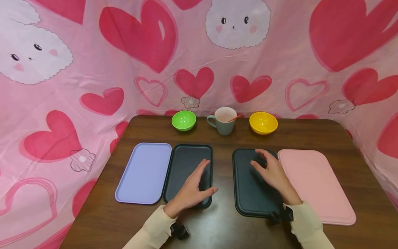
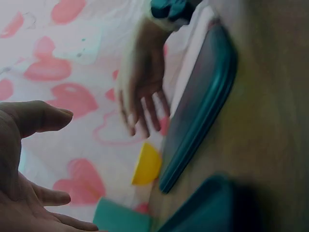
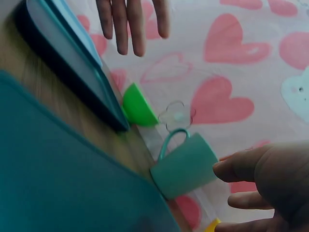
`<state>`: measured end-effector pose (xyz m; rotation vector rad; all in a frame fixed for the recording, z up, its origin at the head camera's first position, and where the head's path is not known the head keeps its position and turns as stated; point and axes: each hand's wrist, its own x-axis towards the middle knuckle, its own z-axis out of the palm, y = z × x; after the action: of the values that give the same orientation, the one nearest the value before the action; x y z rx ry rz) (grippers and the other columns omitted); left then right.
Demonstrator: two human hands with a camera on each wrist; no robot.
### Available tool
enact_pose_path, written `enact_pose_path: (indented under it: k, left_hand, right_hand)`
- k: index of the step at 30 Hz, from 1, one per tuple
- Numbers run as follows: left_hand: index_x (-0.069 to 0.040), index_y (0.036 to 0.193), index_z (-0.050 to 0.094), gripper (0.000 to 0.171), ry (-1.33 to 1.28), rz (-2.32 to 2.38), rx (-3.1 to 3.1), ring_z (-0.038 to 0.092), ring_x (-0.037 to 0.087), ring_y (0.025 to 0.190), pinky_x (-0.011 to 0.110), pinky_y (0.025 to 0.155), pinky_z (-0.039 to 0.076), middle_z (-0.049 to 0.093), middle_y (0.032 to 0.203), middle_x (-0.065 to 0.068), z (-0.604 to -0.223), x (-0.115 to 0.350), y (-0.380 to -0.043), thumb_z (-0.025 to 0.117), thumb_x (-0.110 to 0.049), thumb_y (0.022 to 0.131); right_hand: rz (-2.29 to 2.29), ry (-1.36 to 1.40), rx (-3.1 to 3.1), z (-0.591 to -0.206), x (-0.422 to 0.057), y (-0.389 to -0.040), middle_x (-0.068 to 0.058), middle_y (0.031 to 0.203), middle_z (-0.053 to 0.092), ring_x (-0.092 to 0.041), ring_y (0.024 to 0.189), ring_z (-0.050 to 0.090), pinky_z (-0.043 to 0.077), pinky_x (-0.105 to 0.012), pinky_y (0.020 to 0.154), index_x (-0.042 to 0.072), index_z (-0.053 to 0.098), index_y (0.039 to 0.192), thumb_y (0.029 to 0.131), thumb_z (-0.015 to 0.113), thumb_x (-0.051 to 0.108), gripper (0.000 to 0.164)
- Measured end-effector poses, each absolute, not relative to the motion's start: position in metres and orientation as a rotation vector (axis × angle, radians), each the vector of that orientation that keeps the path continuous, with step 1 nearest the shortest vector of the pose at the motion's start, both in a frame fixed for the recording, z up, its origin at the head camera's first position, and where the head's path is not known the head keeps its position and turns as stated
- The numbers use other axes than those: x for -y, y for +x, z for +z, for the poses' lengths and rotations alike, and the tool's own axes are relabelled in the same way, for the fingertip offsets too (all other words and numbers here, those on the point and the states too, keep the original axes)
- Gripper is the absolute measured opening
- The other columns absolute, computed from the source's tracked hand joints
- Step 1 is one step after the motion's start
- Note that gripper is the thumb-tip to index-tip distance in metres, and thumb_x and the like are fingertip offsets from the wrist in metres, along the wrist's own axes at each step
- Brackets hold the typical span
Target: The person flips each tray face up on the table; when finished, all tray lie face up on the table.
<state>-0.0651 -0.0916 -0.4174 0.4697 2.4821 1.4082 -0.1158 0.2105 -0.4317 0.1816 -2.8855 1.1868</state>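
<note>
Desk of dark brown wood grain carries four rectangular trays in a row, two on each side of a bare strip. At the far left lies a lavender tray with a raised rim, and just beside it a black tray with rounded corners. Across the gap lies a second black rounded tray, with a pale pink tray just beside it on the right.

The left hand hovers above the first black tray, empty, its fingers straight and its thumb spread toward the middle. The right hand hangs above the second black tray, also empty, its fingers loosely bent and thumb parted from them. Both wrist views show the hands raised clear of the trays.

Behind the trays stand a bright green round bowl, a grey-green mug with a pale interior and a yellow round bowl. The mug's handle points left, and a thin orange stick leans out over its right rim. Pink cloth printed with red hearts hangs behind.
</note>
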Motion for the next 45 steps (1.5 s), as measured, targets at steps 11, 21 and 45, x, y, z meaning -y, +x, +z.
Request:
enact_pose_path:
  k: [11, 21, 45]
  left_hand:
    - [-0.018, 0.159, 0.025, 0.087, 0.639, 1.171, -2.417, 0.026, 0.031, 0.154, 0.059, 0.115, 0.035, 0.021, 0.168, 0.012, -0.44, 0.047, -0.054, 0.071, -0.042, 0.088]
    - [-0.02, 0.159, 0.025, 0.089, 0.614, 1.12, -2.393, 0.027, 0.031, 0.154, 0.052, 0.116, 0.037, 0.021, 0.167, 0.015, -0.448, 0.03, -0.054, 0.072, -0.042, 0.087]
    - [-0.02, 0.16, 0.02, 0.101, 0.675, 0.875, -2.447, 0.014, 0.035, 0.156, 0.055, 0.117, 0.035, 0.018, 0.167, 0.017, -0.463, 0.012, -0.053, 0.078, -0.046, 0.081]
  right_hand:
    - [1.082, 0.126, 2.871, -0.439, -0.233, -0.12, -0.035, 0.138, 0.052, -0.052, 0.126, 0.05, 0.037, -0.068, 0.106, -0.004, 0.048, 0.138, 0.094, 0.065, 0.018, 0.052]
    - [1.004, 0.164, 2.873, -0.451, -0.248, -0.129, -0.034, 0.136, 0.054, -0.051, 0.123, 0.051, 0.037, -0.067, 0.106, -0.007, 0.049, 0.136, 0.094, 0.066, 0.015, 0.05]
    - [0.848, 0.149, 3.038, -0.458, -0.26, -0.144, -0.035, 0.14, 0.05, -0.055, 0.137, 0.028, 0.014, -0.078, 0.103, -0.004, 0.053, 0.132, 0.092, 0.066, 0.019, 0.048]
